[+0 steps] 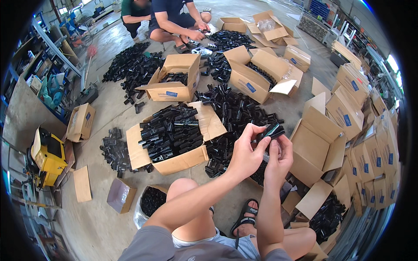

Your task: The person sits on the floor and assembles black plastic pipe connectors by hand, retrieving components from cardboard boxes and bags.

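Both hands are raised in front of me around one short black tubular plastic fitting (276,129), which has a thin green streak along it. My left hand (247,147) pinches its near left side between thumb and fingers. From the right, the fingers of my right hand (280,153) close on the same fitting and partly hide it. Beneath and beyond the hands lies a heap of similar black fittings (224,106). Left of the hands, an open cardboard box (182,164) is filled with rows of these fittings.
An open carton (310,145) stands at my right, beside stacked closed cartons (348,102). By my left knee is a bag of small black parts (153,201). A yellow machine (48,158) stands far left. Two people (170,21) crouch beyond more heaps and boxes.
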Motion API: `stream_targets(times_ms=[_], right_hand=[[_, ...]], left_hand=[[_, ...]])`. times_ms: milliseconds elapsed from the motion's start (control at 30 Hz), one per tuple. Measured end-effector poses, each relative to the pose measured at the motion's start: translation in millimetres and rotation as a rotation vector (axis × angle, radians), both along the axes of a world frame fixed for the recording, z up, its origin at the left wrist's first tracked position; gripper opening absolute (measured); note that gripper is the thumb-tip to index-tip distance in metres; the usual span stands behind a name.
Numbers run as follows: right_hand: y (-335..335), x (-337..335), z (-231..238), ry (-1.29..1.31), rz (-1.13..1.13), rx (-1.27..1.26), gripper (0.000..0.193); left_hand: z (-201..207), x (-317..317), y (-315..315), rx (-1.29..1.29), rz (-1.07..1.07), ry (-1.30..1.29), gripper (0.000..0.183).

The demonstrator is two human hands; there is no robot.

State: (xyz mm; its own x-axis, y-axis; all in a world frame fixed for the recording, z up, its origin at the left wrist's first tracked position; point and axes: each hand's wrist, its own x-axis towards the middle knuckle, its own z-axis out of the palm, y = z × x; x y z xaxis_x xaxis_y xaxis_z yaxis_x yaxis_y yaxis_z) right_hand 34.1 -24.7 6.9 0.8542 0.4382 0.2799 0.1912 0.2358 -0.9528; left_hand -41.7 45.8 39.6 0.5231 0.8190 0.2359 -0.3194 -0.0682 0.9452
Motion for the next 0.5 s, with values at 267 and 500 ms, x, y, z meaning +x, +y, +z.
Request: stream_targets(times_ms=[267, 500], right_hand=[[5, -4, 5, -0.042, -0.022, -0.011, 0.025], [-33, 12, 13, -0.013, 0.222, -0.200, 0.033]], left_hand=[[-17, 3, 9, -0.072, -0.031, -0.064, 0.020], [10, -8, 20, -0.109, -0.235, 0.069, 0.033]])
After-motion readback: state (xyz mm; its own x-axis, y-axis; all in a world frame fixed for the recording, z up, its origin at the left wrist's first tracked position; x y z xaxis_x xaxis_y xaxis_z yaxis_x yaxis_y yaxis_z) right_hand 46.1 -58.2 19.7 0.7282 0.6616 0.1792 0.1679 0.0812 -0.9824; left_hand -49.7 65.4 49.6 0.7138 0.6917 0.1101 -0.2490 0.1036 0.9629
